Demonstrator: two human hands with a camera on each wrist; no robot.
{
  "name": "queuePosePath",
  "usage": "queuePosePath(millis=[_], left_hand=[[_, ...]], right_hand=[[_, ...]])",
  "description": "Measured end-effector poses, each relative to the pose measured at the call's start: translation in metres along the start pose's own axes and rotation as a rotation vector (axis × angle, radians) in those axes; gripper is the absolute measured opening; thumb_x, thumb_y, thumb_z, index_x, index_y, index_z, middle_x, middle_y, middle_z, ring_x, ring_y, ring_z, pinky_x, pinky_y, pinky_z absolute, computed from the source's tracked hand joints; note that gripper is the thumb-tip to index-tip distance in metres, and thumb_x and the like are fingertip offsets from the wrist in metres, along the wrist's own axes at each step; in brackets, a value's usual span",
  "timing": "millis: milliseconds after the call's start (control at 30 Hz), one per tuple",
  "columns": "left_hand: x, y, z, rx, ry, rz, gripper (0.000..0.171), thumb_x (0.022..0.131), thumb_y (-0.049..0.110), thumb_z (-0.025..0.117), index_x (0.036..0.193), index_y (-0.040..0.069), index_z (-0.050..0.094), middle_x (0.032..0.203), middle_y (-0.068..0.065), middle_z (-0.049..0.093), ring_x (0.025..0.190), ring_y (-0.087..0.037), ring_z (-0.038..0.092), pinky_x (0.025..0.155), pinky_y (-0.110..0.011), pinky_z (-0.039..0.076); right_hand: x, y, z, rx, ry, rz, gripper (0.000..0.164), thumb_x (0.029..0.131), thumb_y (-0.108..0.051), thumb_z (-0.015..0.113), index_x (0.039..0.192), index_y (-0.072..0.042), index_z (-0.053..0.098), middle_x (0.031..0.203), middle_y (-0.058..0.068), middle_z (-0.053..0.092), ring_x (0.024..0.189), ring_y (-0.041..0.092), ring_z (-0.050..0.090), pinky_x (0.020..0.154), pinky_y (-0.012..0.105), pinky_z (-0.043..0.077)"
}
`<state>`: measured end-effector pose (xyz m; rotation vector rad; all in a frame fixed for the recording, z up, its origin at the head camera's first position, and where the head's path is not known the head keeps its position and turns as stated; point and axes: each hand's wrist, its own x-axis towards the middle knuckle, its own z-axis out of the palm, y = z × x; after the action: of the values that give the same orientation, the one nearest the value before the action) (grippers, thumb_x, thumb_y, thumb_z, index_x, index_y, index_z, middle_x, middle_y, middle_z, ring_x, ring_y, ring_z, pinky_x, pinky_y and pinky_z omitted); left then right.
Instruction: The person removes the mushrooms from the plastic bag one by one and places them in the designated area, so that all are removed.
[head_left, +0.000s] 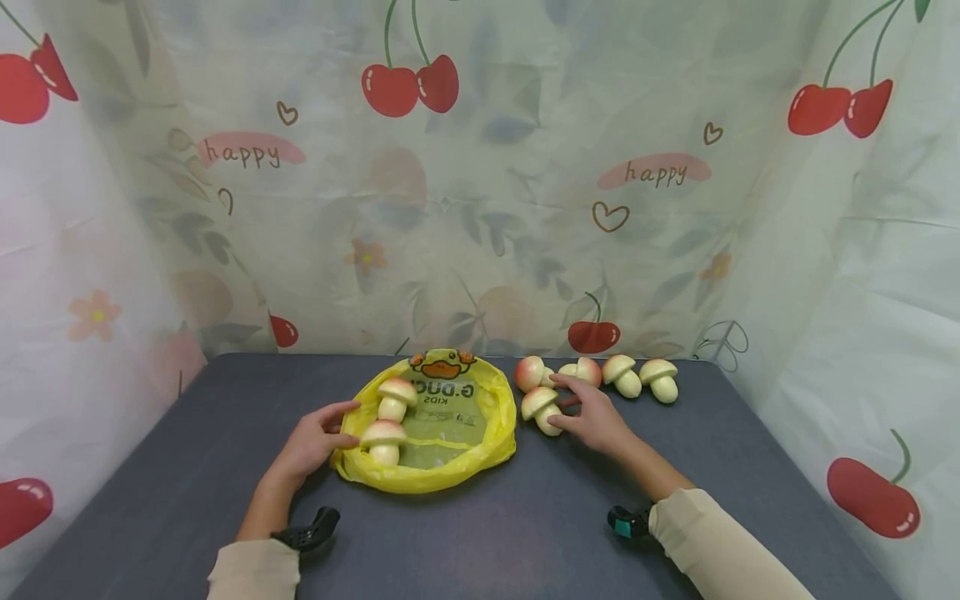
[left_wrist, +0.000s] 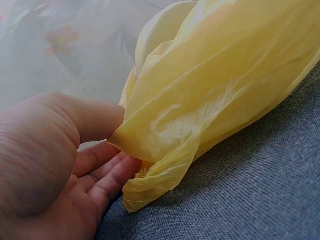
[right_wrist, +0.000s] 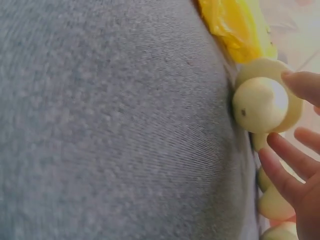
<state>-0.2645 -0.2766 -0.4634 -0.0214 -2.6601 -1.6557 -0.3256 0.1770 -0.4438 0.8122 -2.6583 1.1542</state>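
Observation:
A yellow plastic bag (head_left: pixel 450 482) lies with its mouth spread on the dark table, two toy mushrooms inside, a rear mushroom (head_left: pixel 396 398) and a front mushroom (head_left: pixel 384 442). At its left rim my left hand (head_left: pixel 311 442) pinches the plastic between thumb and fingers, as the left wrist view shows on the bag (left_wrist: pixel 200 95). My right hand (head_left: pixel 596 419) reaches to a toy mushroom (head_left: pixel 542 408) right of the bag, fingers spread and thumb at its stem. In the right wrist view, this mushroom (right_wrist: pixel 260 105) lies between the thumb and the parted fingers.
Behind the right hand, a row of toy mushrooms stands along the table's back edge: a reddish one (head_left: pixel 531 374), a tipped one (head_left: pixel 588 372) and two pale ones (head_left: pixel 621 375) at the right. A printed curtain (head_left: pixel 480 208) encloses the table (head_left: pixel 495 542).

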Motion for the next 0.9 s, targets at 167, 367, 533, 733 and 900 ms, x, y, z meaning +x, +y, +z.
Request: queuePosePath(millis=[167, 367, 533, 733, 900], left_hand=[[0.0, 0.0, 0.0, -0.004, -0.001, 0.004, 0.06, 0.085, 0.009, 0.073, 0.14, 0.003, 0.051, 0.135, -0.024, 0.052, 0.108, -0.031, 0.057, 0.084, -0.036, 0.049], [0.0, 0.001, 0.0, -0.005, 0.0, 0.01, 0.06, 0.085, 0.008, 0.073, 0.14, 0.002, 0.051, 0.134, -0.024, 0.052, 0.108, -0.031, 0.057, 0.084, -0.036, 0.049], [-0.001, 0.002, 0.0, -0.003, -0.004, 0.004, 0.06, 0.085, 0.009, 0.073, 0.14, 0.003, 0.051, 0.135, -0.024, 0.052, 0.107, -0.031, 0.057, 0.084, -0.036, 0.049], [-0.002, 0.003, 0.0, 0.002, -0.001, -0.008, 0.06, 0.085, 0.01, 0.073, 0.14, 0.003, 0.051, 0.135, -0.024, 0.051, 0.108, -0.031, 0.056, 0.085, -0.036, 0.049], [-0.002, 0.004, 0.001, 0.0, -0.001, -0.01, 0.06, 0.085, 0.01, 0.073, 0.14, 0.003, 0.051, 0.135, -0.024, 0.052, 0.107, -0.03, 0.056, 0.084, -0.036, 0.049]], right_hand=[[-0.003, -0.005, -0.008, -0.007, -0.003, -0.002, 0.069, 0.085, -0.015, 0.077, 0.144, -0.005, 0.044, 0.137, 0.023, 0.05, 0.106, 0.035, 0.062, 0.077, 0.039, 0.054], [-0.006, -0.015, -0.018, -0.052, 0.041, -0.005, 0.067, 0.084, -0.013, 0.077, 0.143, -0.009, 0.046, 0.139, 0.018, 0.048, 0.106, 0.034, 0.062, 0.076, 0.04, 0.053], [-0.005, -0.022, -0.021, -0.048, 0.058, -0.034, 0.065, 0.085, -0.014, 0.076, 0.142, -0.01, 0.047, 0.138, 0.018, 0.049, 0.105, 0.035, 0.063, 0.077, 0.041, 0.053], [-0.001, -0.029, -0.02, -0.021, 0.077, -0.103, 0.062, 0.085, -0.012, 0.076, 0.14, -0.005, 0.049, 0.133, 0.019, 0.051, 0.102, 0.037, 0.063, 0.076, 0.042, 0.053], [0.002, -0.038, -0.018, -0.022, 0.092, -0.151, 0.058, 0.084, -0.012, 0.076, 0.136, -0.004, 0.053, 0.127, 0.018, 0.054, 0.1, 0.038, 0.064, 0.075, 0.044, 0.053]])
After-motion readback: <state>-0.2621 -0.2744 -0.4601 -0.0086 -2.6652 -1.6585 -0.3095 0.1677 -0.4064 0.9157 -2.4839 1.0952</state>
